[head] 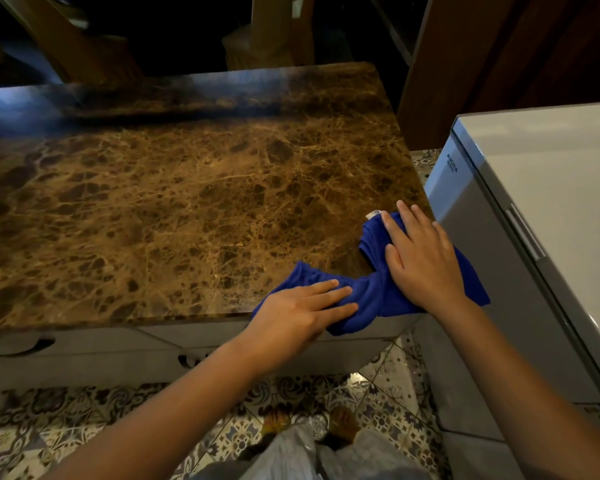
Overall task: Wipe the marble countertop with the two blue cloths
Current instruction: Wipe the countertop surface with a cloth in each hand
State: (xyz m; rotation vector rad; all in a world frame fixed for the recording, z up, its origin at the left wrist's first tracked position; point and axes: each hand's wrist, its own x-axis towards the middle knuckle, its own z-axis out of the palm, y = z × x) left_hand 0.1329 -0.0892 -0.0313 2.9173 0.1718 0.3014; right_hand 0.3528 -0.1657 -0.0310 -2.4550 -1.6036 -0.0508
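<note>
A: What is seen on the marble countertop [174,188]?

B: Two blue cloths are seen at its near right corner, bunched and touching each other, so that the line between them cannot be told for certain. The left cloth [364,299] is draped over the front edge of the stone; the right cloth [374,237] is spread toward the right edge, with one corner hanging past it. A small white tag [373,214] is shown at the far end of the right cloth.

A: How are the hands placed?

B: The left hand [302,313] is laid flat on the left cloth, fingers stretched out together and pointed right; nothing is gripped, the cloth is only pressed under the palm. The right hand [420,251] is laid flat on the right cloth, fingers spread and pointed away from the body, with the cloth likewise pressed down, not clutched.

A: What is found around the counter?

B: A white chest freezer [534,188] is set just beside the right edge of the counter. Pale drawer fronts [84,355] are seen beneath the stone, and a patterned tile floor [49,427] below. The far background is dark, and little can be told there.
</note>
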